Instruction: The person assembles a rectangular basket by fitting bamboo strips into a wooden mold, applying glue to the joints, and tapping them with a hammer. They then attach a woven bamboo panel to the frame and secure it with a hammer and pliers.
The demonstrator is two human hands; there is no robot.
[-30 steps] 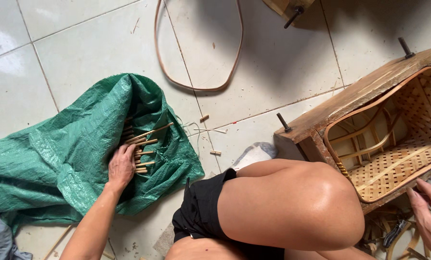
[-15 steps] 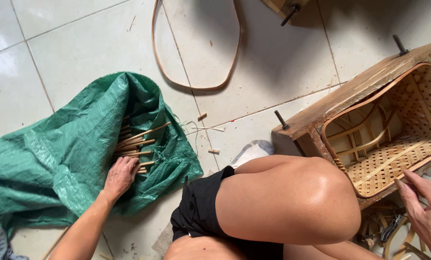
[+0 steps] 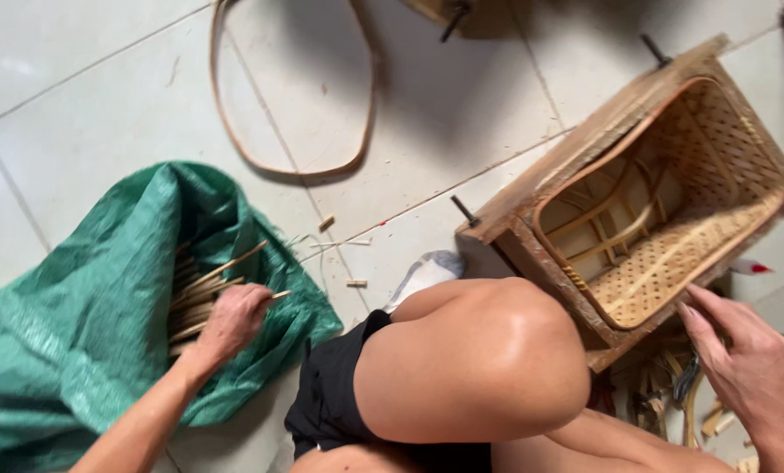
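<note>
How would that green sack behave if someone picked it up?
The green sack would probably sag and crumple, since it lies in soft folds. The thin sticks poking from its open mouth, under the left hand, might slide out. It looks light for its size.

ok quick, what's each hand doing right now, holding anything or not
Left hand: closed around thin bamboo sticks sticking out of the green sack.
Right hand: open, fingers spread, holding nothing, at the edge of the woven basket.
</note>
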